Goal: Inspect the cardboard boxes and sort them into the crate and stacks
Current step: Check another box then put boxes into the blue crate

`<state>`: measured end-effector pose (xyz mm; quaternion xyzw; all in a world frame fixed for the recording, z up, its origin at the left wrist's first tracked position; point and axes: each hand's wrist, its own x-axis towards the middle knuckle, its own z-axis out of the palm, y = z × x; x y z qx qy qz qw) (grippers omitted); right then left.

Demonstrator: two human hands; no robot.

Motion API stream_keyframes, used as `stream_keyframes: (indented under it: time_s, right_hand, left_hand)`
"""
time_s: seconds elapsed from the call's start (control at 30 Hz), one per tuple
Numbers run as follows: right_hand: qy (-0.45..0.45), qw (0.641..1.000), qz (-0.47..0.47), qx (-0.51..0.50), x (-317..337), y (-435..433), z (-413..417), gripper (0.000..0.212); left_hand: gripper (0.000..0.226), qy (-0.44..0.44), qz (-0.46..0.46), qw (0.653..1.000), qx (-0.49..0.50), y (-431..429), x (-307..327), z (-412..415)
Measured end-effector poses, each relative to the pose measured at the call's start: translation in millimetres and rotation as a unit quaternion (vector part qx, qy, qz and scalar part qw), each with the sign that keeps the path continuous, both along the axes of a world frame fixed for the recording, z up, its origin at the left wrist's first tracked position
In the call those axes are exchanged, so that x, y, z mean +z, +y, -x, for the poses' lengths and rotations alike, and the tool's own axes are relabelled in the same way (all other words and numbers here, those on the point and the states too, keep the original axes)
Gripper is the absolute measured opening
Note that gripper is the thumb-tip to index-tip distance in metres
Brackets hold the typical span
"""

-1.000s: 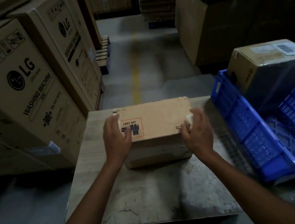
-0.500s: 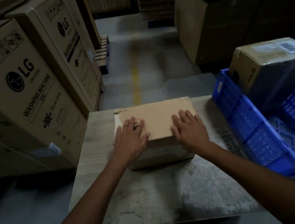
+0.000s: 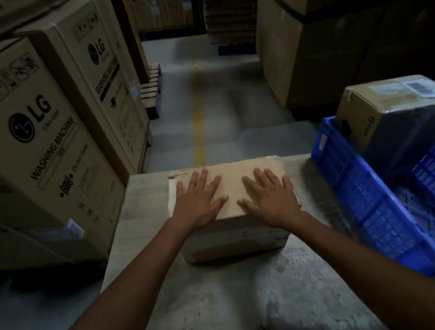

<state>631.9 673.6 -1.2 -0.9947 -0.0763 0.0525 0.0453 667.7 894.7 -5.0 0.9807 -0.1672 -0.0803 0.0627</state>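
Right edge cuts off crate (image 3: 355, 201), carton (image 3: 30, 177) small print — illegible

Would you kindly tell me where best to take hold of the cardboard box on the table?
Probably by its two end walls, one hand from each side. The cardboard box lies flat and wide on the table, too broad for one hand, with both ends free. The left hand and right hand only rest flat on its top.

My hands, left (image 3: 197, 201) & right (image 3: 269, 196), lie flat on box (image 3: 230, 188) at table (image 3: 230, 303) far-centre. Crate (image 3: 355, 196) right w/ 2nd box (image 3: 393, 115) in it. Washing-machine cartons (image 3: 27, 152) left.
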Motion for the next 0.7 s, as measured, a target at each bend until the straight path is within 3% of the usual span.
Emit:
stream_keyframes:
  time_s: [0.1,0.23,0.37,0.5,0.6,0.7]
  right_hand:
    - [0.004,1.0,0.013,0.015,6,-2,-3,0.073]
    - [0.008,1.0,-0.009,-0.001,25,-6,-24,0.08]
    - [0.016,1.0,0.014,-0.004,10,1,-27,0.088]
    - [0.013,0.999,0.039,0.029,17,-10,-36,0.09]
    - [-0.019,0.999,0.013,0.032,14,-17,-35,0.085]
    - [-0.061,0.995,-0.059,-0.047,-1,-18,-23,0.084]
  left_hand:
    - [0.068,0.003,0.005,1.0,-0.009,1,3,1]
    - [0.069,-0.092,0.107,0.989,-0.037,14,6,-4]
    - [0.068,-0.037,0.047,0.997,-0.043,21,-1,-10]
    - [0.067,-0.048,0.06,0.996,-0.042,19,0,-10]
    - [0.064,-0.106,0.098,0.986,0.079,18,-4,-4]
    - [0.07,-0.084,0.187,0.938,0.278,18,0,2]
